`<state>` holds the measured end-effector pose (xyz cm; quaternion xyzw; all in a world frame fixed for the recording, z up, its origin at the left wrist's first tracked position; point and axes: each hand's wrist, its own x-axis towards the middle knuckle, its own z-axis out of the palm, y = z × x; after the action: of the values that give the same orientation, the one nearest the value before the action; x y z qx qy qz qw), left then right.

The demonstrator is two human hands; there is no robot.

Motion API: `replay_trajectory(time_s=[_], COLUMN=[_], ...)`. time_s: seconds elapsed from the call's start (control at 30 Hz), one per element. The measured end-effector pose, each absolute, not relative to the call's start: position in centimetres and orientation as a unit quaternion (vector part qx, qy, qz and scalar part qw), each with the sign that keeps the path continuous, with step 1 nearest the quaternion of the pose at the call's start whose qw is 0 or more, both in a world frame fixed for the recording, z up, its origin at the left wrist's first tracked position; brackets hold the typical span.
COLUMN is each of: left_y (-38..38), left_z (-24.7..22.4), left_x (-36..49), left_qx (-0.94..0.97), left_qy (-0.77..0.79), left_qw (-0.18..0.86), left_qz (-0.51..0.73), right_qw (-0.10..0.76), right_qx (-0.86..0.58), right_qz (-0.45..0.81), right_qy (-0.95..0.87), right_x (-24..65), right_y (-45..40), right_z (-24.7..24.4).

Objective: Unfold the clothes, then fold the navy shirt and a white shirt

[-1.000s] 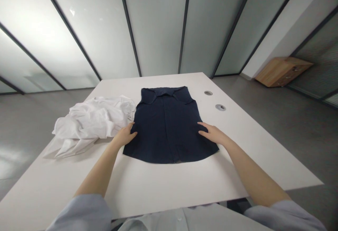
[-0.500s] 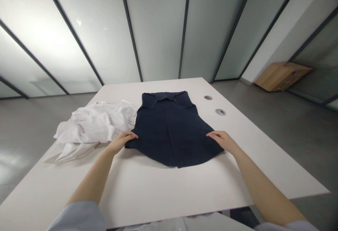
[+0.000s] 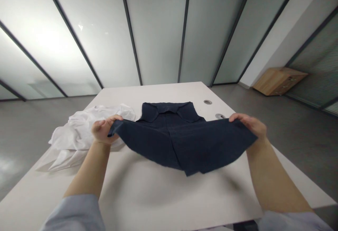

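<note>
A dark navy shirt (image 3: 169,136) is stretched between my two hands, its near hem lifted off the table. Its far end, with the folded collar, still lies flat on the tabletop. My left hand (image 3: 105,127) is closed on the left side of the hem, fingers curled round the cloth. On the right, my right hand (image 3: 249,123) pinches the other side of the hem, and a corner of fabric hangs past the fingers. A crumpled white garment (image 3: 71,129) lies just left of the shirt, partly behind my left hand.
The white table (image 3: 148,199) extends under everything, with two round cable holes (image 3: 207,102) near its right edge. Frosted glass partition panels (image 3: 158,30) stand beyond the far edge. A wooden cabinet (image 3: 280,80) is on the floor at the back right.
Both hands have risen and spread apart, lifting the near hem of the navy shirt off the table. The collar end remains down. The white garment keeps its place.
</note>
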<state>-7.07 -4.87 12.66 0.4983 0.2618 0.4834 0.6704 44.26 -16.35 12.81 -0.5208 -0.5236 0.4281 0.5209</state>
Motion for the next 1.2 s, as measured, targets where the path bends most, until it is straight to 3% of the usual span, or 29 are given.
replay_trajectory(time_s=[0.13,0.23,0.3,0.37,0.53,0.63,0.97,1.2], left_y=[0.5,5.6,7.9,8.8,5.0,2.0,-0.9,-2.7], left_z=[14.7,13.9,12.3,10.0,4.7,3.0,0.7,2.1], left_x=[-3.4,-0.7,0.8,2.0,4.2,4.4,0.9,0.4], left_qx=[0.436,0.482,0.535,0.607,0.783,0.772,0.719,0.749], left_qy=[0.275,0.329,0.406,0.513,0.594,0.629,0.675,0.659], left_qw=[0.618,0.579,0.53,0.418,0.142,0.044,0.015,0.011], left_qz=[0.593,0.569,0.518,0.44,0.119,0.082,0.165,0.064], right_qw=[0.68,0.696,0.639,0.543,0.251,0.137,0.14,0.14], right_qx=[-0.416,-0.44,-0.503,-0.602,-0.735,-0.762,-0.793,-0.756], right_qz=[0.43,0.43,0.437,0.415,0.221,0.085,-0.019,0.001], right_qy=[-0.424,-0.37,-0.385,-0.413,-0.59,-0.627,-0.592,-0.64], right_x=[43.4,42.5,41.9,41.1,37.7,36.2,38.9,39.3], right_y=[-9.6,-3.5,-0.4,1.3,-0.2,-2.4,-6.8,-8.2], right_z=[14.3,13.6,12.0,9.9,4.1,2.0,-0.4,-1.0])
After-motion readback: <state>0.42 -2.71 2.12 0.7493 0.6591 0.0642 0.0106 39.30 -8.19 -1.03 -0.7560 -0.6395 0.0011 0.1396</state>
